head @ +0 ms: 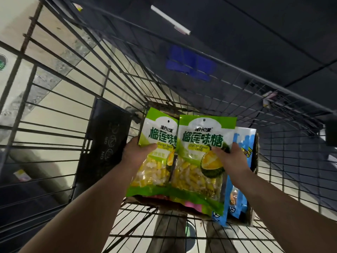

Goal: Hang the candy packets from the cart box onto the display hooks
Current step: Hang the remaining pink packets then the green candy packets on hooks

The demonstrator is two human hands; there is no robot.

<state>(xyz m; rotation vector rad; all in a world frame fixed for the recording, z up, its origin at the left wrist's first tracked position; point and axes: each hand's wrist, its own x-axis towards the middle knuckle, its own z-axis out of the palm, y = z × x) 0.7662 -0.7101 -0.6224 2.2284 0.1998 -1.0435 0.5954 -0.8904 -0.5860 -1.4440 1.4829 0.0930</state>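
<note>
The left hand [138,152] pinches a glossy green plastic durian-candy packet [155,172]; the right hand [231,158] pinches a matching green packet [200,141] at its three o'clock, both above the brown cardboard box [255,161]. Likely light, floppy, slick: hold near the top hole.

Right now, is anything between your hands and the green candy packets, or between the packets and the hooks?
Nothing stands between hands and packets: the left hand grips the left green packet, and the right hand grips the right green packet. The hooks are out of view, so that path cannot be judged.
</note>
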